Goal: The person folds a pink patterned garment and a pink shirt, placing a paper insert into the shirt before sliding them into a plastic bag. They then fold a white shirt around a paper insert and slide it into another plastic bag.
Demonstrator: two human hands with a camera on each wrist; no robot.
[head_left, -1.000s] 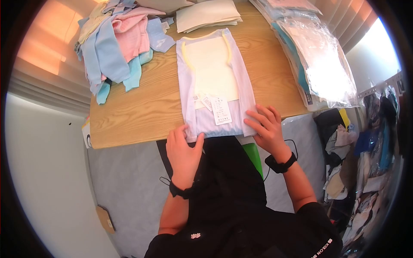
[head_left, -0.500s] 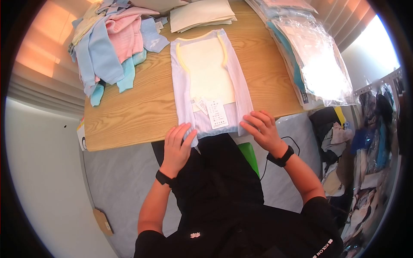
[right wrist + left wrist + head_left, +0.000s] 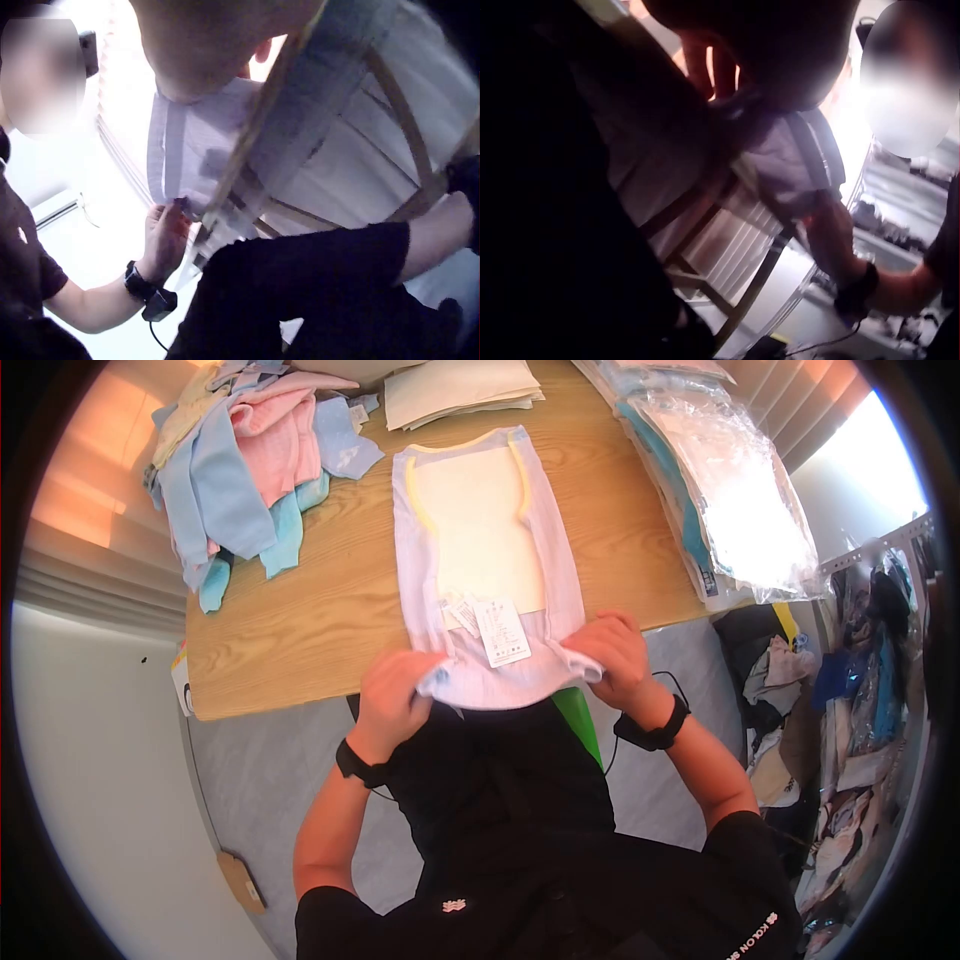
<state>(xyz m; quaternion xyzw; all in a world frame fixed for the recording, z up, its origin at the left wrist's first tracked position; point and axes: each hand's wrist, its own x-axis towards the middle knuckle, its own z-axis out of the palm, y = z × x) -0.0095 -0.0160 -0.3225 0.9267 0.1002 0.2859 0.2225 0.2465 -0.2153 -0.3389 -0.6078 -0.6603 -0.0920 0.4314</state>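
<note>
A folded pale lavender garment (image 3: 563, 575) with yellow trim lies lengthwise on the wooden table, around a cream sheet (image 3: 480, 510). Printed white tags (image 3: 503, 632) rest on its lower part. My left hand (image 3: 388, 698) grips the left corner of the near end, and my right hand (image 3: 622, 663) pinches the right corner. Between them the hem sags in a curve past the table's front edge. From below, the right wrist view shows the left hand (image 3: 166, 238) at the garment's hem (image 3: 166, 150); the left wrist view is dark, with the right hand (image 3: 831, 234) at the cloth.
Pastel clothes (image 3: 225, 490) are heaped at the table's back left. A stack of cream sheets (image 3: 460, 392) lies at the back. Plastic-wrapped packs (image 3: 735, 490) are piled along the right side. Bagged garments (image 3: 865, 690) fill a rack on the right, beyond the table (image 3: 300, 650).
Both hands have gone from lying flat along the near corners to gripping them. The near end of the garment has been lifted and pulled toward the body, its hem now bowed.
</note>
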